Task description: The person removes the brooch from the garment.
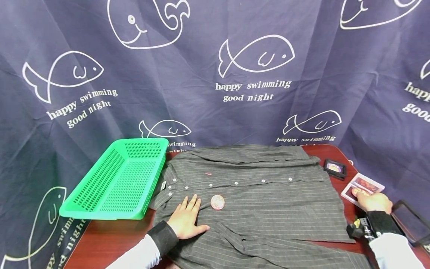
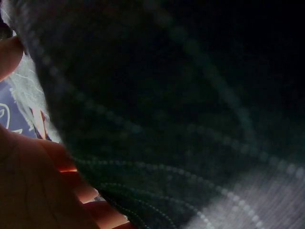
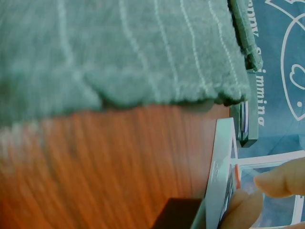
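Dark grey pin-striped cloth is spread over the reddish surface (image 1: pixel 111 239): a buttoned shirt (image 1: pixel 268 209), its collar turned towards a green basket (image 1: pixel 100 216) at the left. The shirt is touched by the left hand (image 1: pixel 184 221), which is laid flat near the collar with fingers straight and thumb held out. A pinkish round disc (image 1: pixel 217 202) is seen on the shirt, to the right of that hand and below the row of white buttons. Near the surface's right edge, a pale-framed case (image 1: pixel 368 184) with two compartments is reached by the right hand (image 1: pixel 375 201); whether anything is pinched between thumb and fingers cannot be told. Between the shirt's hem and the case's far side, a black box (image 1: pixel 335 169) with a coloured oval is placed.
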A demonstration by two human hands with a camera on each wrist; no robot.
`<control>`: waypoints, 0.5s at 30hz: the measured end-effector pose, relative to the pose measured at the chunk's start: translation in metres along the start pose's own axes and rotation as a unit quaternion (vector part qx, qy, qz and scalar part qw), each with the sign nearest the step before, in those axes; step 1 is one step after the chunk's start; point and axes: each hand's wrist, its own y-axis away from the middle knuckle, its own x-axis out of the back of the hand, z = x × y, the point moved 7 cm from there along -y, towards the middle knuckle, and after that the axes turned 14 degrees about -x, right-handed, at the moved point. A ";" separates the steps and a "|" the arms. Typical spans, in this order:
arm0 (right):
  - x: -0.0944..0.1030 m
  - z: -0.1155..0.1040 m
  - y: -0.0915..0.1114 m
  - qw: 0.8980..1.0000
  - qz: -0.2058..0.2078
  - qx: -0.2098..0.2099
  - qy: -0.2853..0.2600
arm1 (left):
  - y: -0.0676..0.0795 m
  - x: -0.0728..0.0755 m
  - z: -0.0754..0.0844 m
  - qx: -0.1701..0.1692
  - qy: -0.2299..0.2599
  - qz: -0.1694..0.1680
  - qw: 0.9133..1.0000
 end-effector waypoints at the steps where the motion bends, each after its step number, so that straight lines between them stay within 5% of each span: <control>1: 0.000 0.000 0.000 1.000 0.003 0.002 -0.001 | 0.000 0.001 0.001 -0.001 0.001 0.001 1.000; 15: 0.003 -0.002 0.007 0.999 0.009 0.018 -0.027 | 0.001 0.002 0.002 -0.001 0.007 0.000 1.000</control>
